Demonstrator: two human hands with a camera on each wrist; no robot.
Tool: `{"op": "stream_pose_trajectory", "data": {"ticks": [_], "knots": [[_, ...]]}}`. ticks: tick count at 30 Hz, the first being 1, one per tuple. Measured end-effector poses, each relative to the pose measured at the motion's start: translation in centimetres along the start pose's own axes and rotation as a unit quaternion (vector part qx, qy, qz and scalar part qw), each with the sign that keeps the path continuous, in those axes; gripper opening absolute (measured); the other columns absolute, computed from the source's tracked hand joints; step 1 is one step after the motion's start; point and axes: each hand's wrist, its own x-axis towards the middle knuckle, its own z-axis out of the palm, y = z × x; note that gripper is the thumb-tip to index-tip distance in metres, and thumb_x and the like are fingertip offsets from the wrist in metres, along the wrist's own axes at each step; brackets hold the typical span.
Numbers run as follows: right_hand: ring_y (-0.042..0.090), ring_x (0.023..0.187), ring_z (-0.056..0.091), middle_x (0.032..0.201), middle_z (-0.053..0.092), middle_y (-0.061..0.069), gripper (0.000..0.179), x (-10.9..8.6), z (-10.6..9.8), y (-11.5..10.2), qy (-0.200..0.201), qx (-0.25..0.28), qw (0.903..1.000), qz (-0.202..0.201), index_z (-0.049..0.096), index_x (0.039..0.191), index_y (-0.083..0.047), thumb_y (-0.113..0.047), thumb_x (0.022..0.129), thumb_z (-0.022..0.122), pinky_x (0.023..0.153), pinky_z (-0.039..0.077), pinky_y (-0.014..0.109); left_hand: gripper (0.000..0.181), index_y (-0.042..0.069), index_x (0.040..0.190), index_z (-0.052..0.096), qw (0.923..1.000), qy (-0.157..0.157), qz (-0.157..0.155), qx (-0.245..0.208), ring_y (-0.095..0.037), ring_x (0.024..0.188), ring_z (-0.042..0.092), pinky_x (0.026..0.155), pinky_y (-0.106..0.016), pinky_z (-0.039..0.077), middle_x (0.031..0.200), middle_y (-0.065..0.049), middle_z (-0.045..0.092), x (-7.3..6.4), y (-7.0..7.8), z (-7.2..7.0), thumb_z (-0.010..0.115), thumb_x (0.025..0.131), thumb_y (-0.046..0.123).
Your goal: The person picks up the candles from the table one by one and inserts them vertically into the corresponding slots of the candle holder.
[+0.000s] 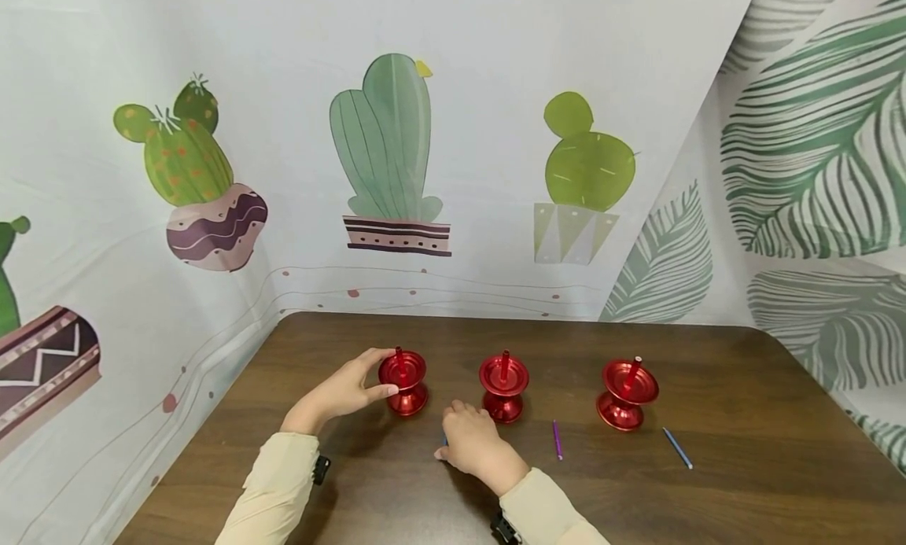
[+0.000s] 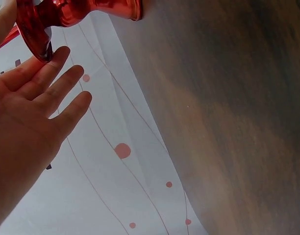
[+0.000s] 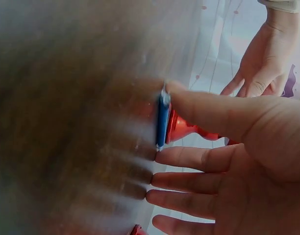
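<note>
Likely picking up slim blue plastic-looking stick (image 3: 162, 120), 5 o'clock of flared red metallic-looking candle holder (image 1: 406, 384) | left hand (image 1: 347, 388) pinches candle holder | right hand (image 1: 473, 443) touching stick, can't tell if pinching | next needs: firm fingertip pinch

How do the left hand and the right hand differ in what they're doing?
The left hand is at the leftmost red holder, thumb and finger at its dish's rim; the right hand has a small blue stick between thumb and index finger.
The left hand is up at dish height, while the right hand's fingertips are down at the tabletop.
Both are bare and come from cream sleeves.
</note>
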Motion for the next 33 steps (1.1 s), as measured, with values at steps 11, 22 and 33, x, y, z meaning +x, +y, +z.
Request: {"op": "stream_pose_trajectory", "data": {"ticks": [11, 22, 33], "knots": [[0.021, 0.07, 0.054, 0.075, 0.051, 0.003, 0.019, 0.5, -0.1, -0.2, 0.037, -0.007, 0.9992, -0.009, 0.061, 0.08, -0.009, -0.017, 0.069, 0.074, 0.059, 0.04, 0.033, 0.063, 0.008, 0.129, 0.041, 0.9999, 0.005, 0.01, 0.005, -0.026, 0.119, 0.04, 0.097, -0.046, 0.032, 0.125, -0.007, 0.046, 0.0, -0.3, -0.1, 0.065, 0.078, 0.036], [0.022, 0.073, 0.05, 0.076, 0.048, 0.005, 0.009, 1.6, 0.5, -0.9, 0.032, -0.055, 0.9978, 0.017, 0.063, 0.072, -0.011, -0.009, 0.067, 0.07, 0.061, 0.039, 0.034, 0.065, 0.007, 0.129, 0.04, 1.0, 0.001, 0.009, 0.0, -0.026, 0.119, 0.04, 0.097, -0.046, 0.032, 0.125, -0.007, 0.046, 0.0, -0.3, 0.0, 0.065, 0.077, 0.037], [0.02, 0.072, 0.047, 0.076, 0.047, 0.002, 0.024, 1.9, -0.2, 0.0, 0.092, -0.012, 0.9956, -0.007, 0.055, 0.081, -0.007, -0.012, 0.065, 0.072, 0.058, 0.037, 0.029, 0.064, 0.008, 0.129, 0.04, 0.9998, -0.003, -0.004, -0.017, -0.024, 0.119, 0.04, 0.097, -0.045, 0.032, 0.124, -0.005, 0.047, 0.1, 0.0, 0.1, 0.067, 0.077, 0.034]]}}
